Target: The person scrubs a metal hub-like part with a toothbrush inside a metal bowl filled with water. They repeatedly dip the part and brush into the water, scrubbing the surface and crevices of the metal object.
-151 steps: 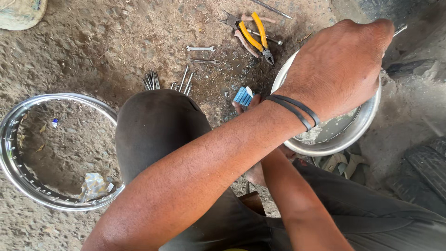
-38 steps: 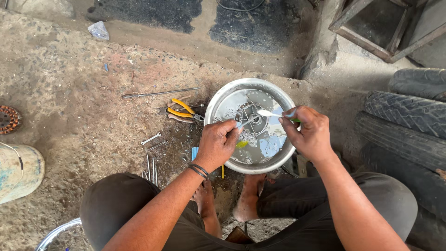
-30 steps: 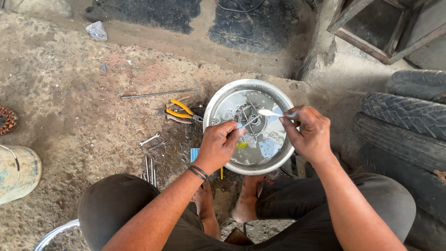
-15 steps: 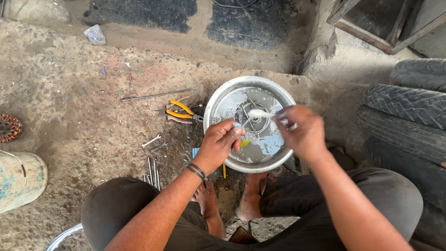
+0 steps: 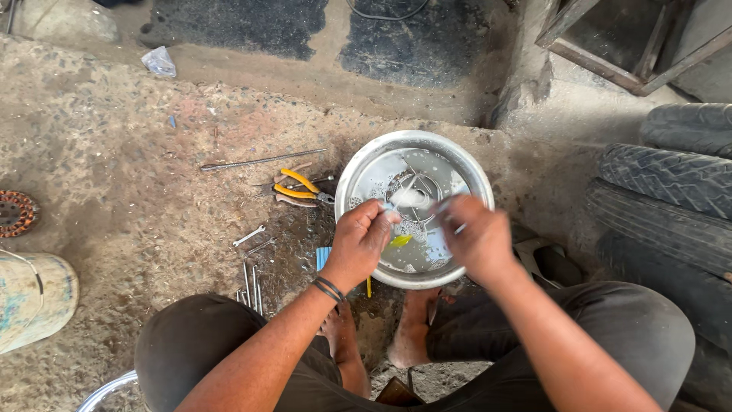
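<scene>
Steel basin [image 5: 358, 172], round and shiny, sits on the dirt floor [image 5: 114, 152] just in front of your bare feet, and both your hands are working over it. Judging from what lies inside, the job looks mid-way: a small metal part [image 5: 412, 197] rests near the middle of the basin among thin spokes or rods, with wet streaks across the bottom, and nothing looks lifted out or set aside. Your left hand [image 5: 362, 240] reaches in from the near rim, its grip closed around a small light-coloured piece at the fingertips, wrist bent down, the dark bands on your wrist just outside the basin. Your right hand [image 5: 476, 236] hovers over the right side of the basin; it is blurred, so you cannot tell exactly what its grip holds, though a thin light piece seems pinched in it. Both forearms come forward over your knees as you squat. Yellow-handled pliers [image 5: 301, 187] lie just left of the basin, a long rod [image 5: 263, 160] beyond them, and several small wrenches [image 5: 250, 263] rest near your left knee, all untouched.
</scene>
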